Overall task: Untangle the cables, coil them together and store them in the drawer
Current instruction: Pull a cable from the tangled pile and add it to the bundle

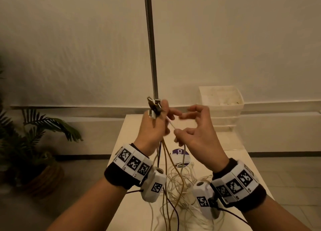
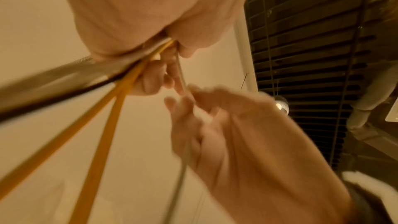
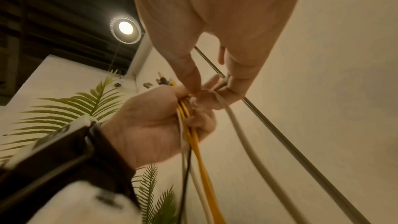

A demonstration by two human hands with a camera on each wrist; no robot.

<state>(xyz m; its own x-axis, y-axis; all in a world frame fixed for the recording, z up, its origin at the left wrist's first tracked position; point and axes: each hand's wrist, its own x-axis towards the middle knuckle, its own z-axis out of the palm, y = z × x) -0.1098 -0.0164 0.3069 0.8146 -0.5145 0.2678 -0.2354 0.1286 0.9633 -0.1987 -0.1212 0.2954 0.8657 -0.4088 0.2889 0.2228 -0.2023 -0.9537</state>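
Left hand [image 1: 152, 128] clenched round cable ends [image 1: 153, 107]; right hand [image 1: 196, 131] pinches white cable [image 1: 171, 125] just beside; strands hang down (tangle [image 1: 180, 182] at bench near edge)

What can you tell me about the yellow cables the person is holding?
The yellow cables are two thin, smooth strands that look plastic-coated. The left hand grips them in its fist, bunched with a black cable and a pale one. Below the fist they hang side by side, down into the loose tangle on the white table. Connector ends stick out above the fist; which are theirs I cannot tell.
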